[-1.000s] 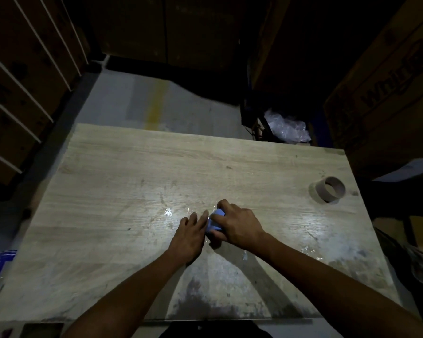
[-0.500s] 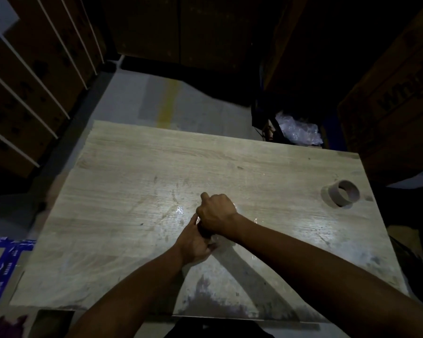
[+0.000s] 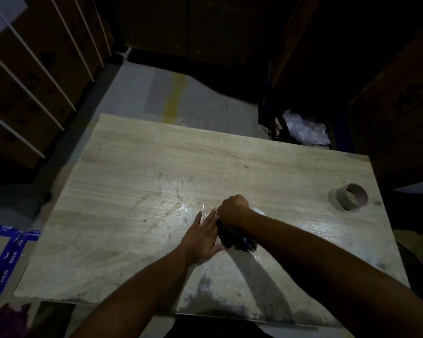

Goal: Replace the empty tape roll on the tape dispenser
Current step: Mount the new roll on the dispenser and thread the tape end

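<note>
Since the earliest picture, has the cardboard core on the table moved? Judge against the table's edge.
No. The cardboard core sits by the table's far right corner as before; only the camera shifted.

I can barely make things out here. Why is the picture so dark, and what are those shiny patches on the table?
Head view: dim room, with one light pooled mid-table; the corners fall to black. The shiny patches look like glare near the left hand and right hand. The arms cast hard shadows; straight edges bow from the wide lens.

Right hand [image 3: 232, 211] fisted over a dark dispenser [image 3: 237, 241], left hand [image 3: 200, 236] flat on the table [image 3: 137, 181] beside it.
</note>
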